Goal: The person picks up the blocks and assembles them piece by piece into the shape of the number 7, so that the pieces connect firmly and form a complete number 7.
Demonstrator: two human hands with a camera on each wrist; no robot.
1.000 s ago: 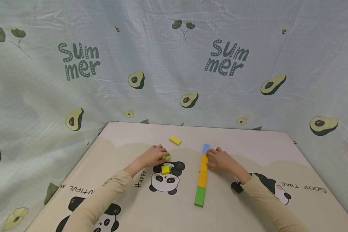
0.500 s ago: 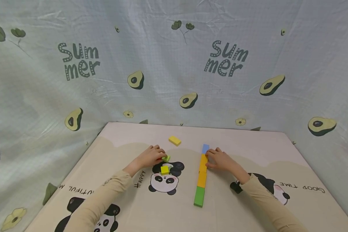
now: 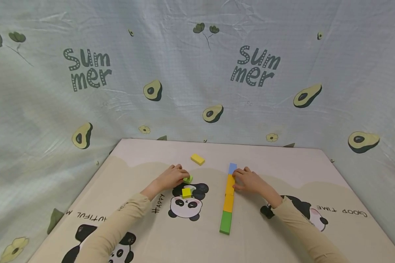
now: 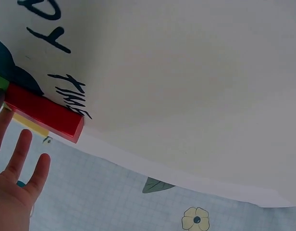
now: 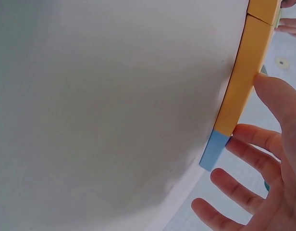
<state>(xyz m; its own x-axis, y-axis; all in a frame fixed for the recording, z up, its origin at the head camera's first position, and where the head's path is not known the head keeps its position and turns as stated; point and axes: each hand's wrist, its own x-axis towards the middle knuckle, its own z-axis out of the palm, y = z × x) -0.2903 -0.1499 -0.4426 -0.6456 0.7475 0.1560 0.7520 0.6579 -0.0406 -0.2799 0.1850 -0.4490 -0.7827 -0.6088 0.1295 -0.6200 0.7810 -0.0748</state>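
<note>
In the head view, my left hand (image 3: 170, 178) is over a light green block (image 3: 187, 180), with thumb and index finger at its sides, apparently pinching it. A red block (image 4: 47, 111) lies end-on against the green one in the left wrist view; the other fingers are spread beside it. My right hand (image 3: 250, 181) touches the side of a row, its thumb on a long orange block (image 5: 244, 72) and fingertips where that meets a blue block (image 5: 214, 150). Toward me the row continues with another orange block (image 3: 228, 202) and a green block (image 3: 225, 222).
A small yellow-green block (image 3: 186, 193) lies just in front of the left hand, on a printed panda. Farther back is a yellow block (image 3: 198, 159). The table (image 3: 283, 241) has a panda-print cover, and a patterned cloth (image 3: 171, 58) hangs behind its far edge.
The light green block has turned slightly beneath my left fingers, and the red that showed next to it is now hidden in the head view. My right hand stays against the row.
</note>
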